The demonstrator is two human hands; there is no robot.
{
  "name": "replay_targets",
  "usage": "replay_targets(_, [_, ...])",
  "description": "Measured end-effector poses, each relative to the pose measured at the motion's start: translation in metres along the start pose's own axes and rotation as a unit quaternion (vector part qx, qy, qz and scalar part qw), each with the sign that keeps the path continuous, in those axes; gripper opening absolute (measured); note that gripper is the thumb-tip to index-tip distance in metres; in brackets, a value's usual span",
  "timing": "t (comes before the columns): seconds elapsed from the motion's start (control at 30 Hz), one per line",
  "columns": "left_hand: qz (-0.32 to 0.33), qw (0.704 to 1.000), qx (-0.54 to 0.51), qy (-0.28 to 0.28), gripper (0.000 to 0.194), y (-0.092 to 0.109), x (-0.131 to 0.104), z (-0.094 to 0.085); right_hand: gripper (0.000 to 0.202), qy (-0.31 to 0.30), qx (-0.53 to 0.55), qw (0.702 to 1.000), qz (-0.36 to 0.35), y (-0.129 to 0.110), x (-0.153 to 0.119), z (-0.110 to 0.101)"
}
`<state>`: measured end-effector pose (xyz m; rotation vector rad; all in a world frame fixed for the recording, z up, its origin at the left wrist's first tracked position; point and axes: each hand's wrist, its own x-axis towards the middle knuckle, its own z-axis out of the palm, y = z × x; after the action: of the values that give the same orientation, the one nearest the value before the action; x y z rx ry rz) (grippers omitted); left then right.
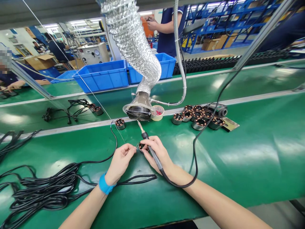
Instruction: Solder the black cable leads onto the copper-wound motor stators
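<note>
1. In the head view, the stator (140, 146) is on the near part of the bench (238, 156), between the two hands and partly hidden by the right fingers.
2. The left hand (122, 158) has thumb and forefinger pinched together on a thin wire (137, 147) beside the stator, perhaps to keep its end steady; where this wire leads, I cannot tell.
3. The right hand (160, 155) is grasping the iron (154, 156), while its fingertips also touch the stator. The iron points forward, probably so that its tip remains away from the skin.
4. The hood (141, 101) hangs just beyond the iron's tip, presumably for drawing fumes away.
5. Behind the hands are a lone stator (120, 124), a tape roll (157, 113) and, to the right, a group of stators (198, 115).
6. Black cables (45, 187) lie at the left, and one doubled end reaches below the hands. The iron's cord (195, 149) loops over the right forearm, so it could restrict this arm.
</note>
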<state>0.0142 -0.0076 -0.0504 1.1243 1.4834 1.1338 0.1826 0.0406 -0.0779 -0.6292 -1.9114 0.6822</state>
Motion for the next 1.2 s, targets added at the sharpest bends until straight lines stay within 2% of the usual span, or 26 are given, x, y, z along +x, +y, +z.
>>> replay_targets(0.17, [0.000,1.000,0.010,0.004,0.032,-0.002,-0.001,0.002,0.034,0.087,0.025,0.993,0.075,-0.008,-0.001,0.007])
replay_targets(0.37, [0.004,1.000,0.022,-0.007,0.032,-0.002,-0.002,0.002,0.036,0.088,0.040,0.990,0.098,-0.012,-0.003,0.010])
replay_targets(0.47, [0.003,0.999,0.029,-0.016,0.031,-0.001,-0.002,0.002,0.038,0.086,0.037,0.991,0.094,-0.014,-0.001,0.006])
replay_targets(0.57, [-0.008,0.999,0.026,-0.031,0.031,0.000,-0.001,0.002,0.033,0.110,0.020,0.989,0.095,-0.020,0.002,-0.003])
replay_targets(0.73, [-0.022,0.998,0.024,-0.049,0.031,0.001,0.000,0.002,0.016,0.169,-0.011,0.984,0.060,-0.032,0.003,-0.021])
replay_targets(0.8, [-0.021,0.998,0.031,-0.050,0.032,0.001,0.000,0.002,0.018,0.180,-0.016,0.983,0.032,-0.035,0.001,-0.026])
replay_targets(0.97, [-0.030,0.997,0.032,-0.057,0.033,0.000,-0.001,0.002,0.023,0.179,0.010,0.984,-0.017,-0.039,-0.002,-0.029])
replay_targets(1.1, [-0.063,0.994,-0.024,-0.087,0.032,-0.004,-0.001,0.000,0.022,0.178,0.029,0.983,-0.023,-0.036,-0.002,-0.029])
replay_targets(1.2, [-0.062,0.993,-0.024,-0.098,0.031,-0.005,0.000,0.001,0.022,0.177,0.033,0.983,-0.022,-0.033,-0.003,-0.028])
